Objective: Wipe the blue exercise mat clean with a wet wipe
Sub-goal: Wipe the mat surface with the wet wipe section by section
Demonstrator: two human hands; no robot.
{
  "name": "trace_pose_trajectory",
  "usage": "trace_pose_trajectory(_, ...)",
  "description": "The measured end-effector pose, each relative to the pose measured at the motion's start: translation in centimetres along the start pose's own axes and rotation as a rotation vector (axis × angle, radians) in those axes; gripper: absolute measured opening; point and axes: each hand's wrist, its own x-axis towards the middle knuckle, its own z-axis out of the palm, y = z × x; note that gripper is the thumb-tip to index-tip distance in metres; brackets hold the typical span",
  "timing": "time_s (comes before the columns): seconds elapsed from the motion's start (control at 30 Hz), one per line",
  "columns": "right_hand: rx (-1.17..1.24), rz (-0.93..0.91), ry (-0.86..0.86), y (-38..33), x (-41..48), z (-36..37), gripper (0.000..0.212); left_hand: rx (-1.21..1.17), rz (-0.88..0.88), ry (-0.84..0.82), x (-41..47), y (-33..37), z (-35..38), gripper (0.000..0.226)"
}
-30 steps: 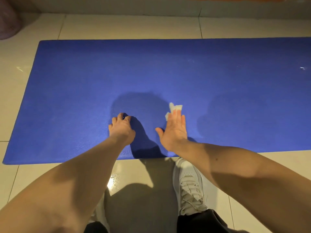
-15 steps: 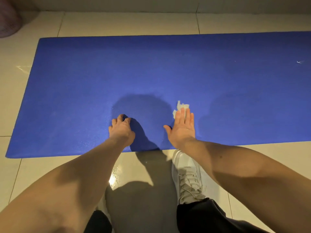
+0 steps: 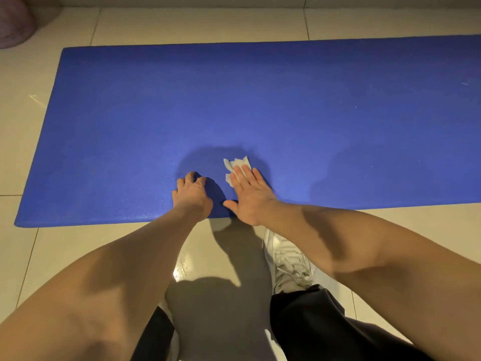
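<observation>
Large rectangular blue foam exercise mat [image 3: 260,113] lies flat on glossy cream floor tiles [image 3: 203,24], its long side running across the view. The left short end is visible; the right end runs out of frame. The near long edge sits just ahead of the person's feet.

Right hand [image 3: 251,196]: flat, palm down, fingers straight and together, thumb spread toward the left. It rests on the mat close to the near edge. The fingertips press on a small crumpled white wet wipe [image 3: 235,164]. The wipe's far part sticks out beyond the fingers and its left part shows beside them; the rest is hidden under the hand.

Left hand [image 3: 192,195]: fingers curled under, holding nothing, set down on the mat just left of the right hand. The two hands are near each other but apart. Whether knuckles or fingertips bear on the mat cannot be told.

Both forearms are bare and reach forward from the lower corners. A dark shadow falls on the mat around the hands.

A white lace-up sneaker [image 3: 289,264] stands on the tiles under the right forearm, toe near the mat's edge. A black trouser leg [image 3: 312,321] is above it. A faint pale fleck [image 3: 464,83] sits on the mat at the far right. A pinkish rounded object [image 3: 13,22], cut off by the frame, is at the top left corner, off the mat.
</observation>
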Motion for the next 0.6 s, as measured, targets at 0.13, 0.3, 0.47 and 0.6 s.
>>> trace_pose_trajectory(0.13, 0.041, 0.129, 0.069, 2.4, -1.2, 0.7, 0.082, -0.017, 0.005, -0.005, -0.9, -0.4, 0.5, 0.066)
trace_pose_trajectory(0.3, 0.094, 0.412, 0.043, 4.6, -3.0, 1.6, 0.087, -0.051, -0.001, 0.003, -2.0, -0.9, 1.1, 0.070)
trace_pose_trajectory(0.47, 0.130, 0.216, 0.076, 0.4, -3.0, 1.8, 0.083, -0.045, 0.011, 0.039, -2.7, -1.0, 1.5, 0.072)
trace_pose_trajectory(0.6, -0.030, -0.075, 0.028, -3.0, -3.0, 2.2, 0.080, -0.060, 0.029, 0.084, -2.9, -1.8, 2.0, 0.071)
